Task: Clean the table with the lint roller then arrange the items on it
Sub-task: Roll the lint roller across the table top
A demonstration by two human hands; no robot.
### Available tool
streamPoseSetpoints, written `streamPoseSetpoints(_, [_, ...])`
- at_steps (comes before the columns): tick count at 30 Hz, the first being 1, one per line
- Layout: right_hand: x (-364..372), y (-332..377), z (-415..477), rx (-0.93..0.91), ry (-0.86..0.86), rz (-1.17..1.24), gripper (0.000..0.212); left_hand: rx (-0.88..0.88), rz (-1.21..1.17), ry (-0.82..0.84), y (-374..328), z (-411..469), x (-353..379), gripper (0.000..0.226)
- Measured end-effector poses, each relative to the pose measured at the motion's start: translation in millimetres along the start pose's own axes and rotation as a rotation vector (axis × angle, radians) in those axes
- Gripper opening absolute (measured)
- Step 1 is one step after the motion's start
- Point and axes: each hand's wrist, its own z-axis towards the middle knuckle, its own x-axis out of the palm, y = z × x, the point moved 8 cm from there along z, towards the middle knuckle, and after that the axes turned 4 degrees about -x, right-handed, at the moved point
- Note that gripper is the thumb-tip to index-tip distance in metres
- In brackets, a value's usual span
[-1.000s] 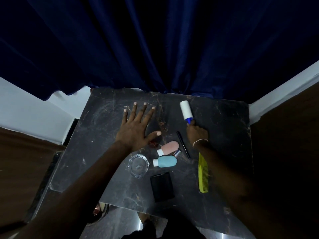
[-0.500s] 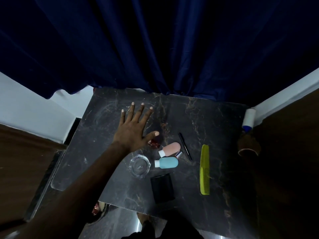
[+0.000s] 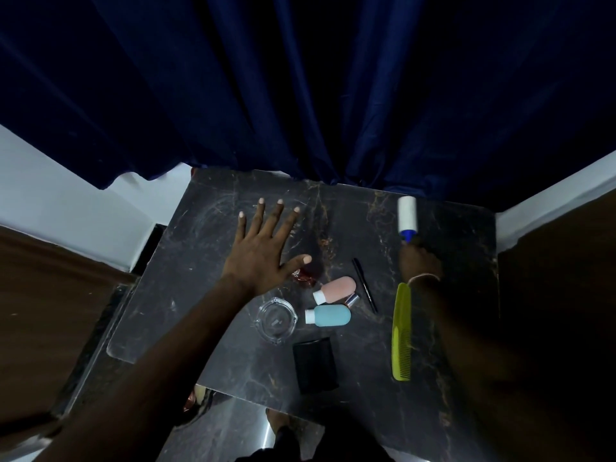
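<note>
One blue curtain (image 3: 300,95) hangs behind dark marble table (image 3: 366,378). Left grip (image 3: 263,251) flat on table, fingers (image 3: 260,215) spread, holding nothing. Right grip (image 3: 420,261) curled round blue handle of lint roller (image 3: 407,213), white roll at table's far right. Green comb (image 3: 401,331) just beside right wrist; pink bottle (image 3: 337,289), teal bottle (image 3: 331,316), black pen (image 3: 365,285) mid-table.

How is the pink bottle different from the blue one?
The pink bottle lies slanted; the blue bottle lies almost level. The pink bottle is farther from the person, the blue bottle nearer. Both lie on the table with white caps pointing left.
</note>
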Motion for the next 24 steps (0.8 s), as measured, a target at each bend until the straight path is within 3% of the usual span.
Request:
streamPoseSetpoints(7, [13.4, 103.8, -26.7, -0.307, 0.111, -0.035, 0.043, -0.032, 0.004, 0.004, 13.1, -10.4, -3.2, 0.093])
streamPoseSetpoints(13, [15.2, 112.2, -28.2, -0.378, 0.087, -0.096, 0.044, -0.048, 0.007, 0.003, 19.0, -18.5, -5.3, 0.094])
streamPoseSetpoints(17, [9.2, 92.1, -20.3, -0.304, 0.063, -0.086, 0.043, -0.043, 0.003, 0.014, 14.5, -18.3, -3.3, 0.094])
streamPoseSetpoints(24, [4.0, 0.7, 2.0, 0.021, -0.005, 0.107, 0.043, -0.017, 0.009, 0.028, 3.3, -9.1, -1.3, 0.094])
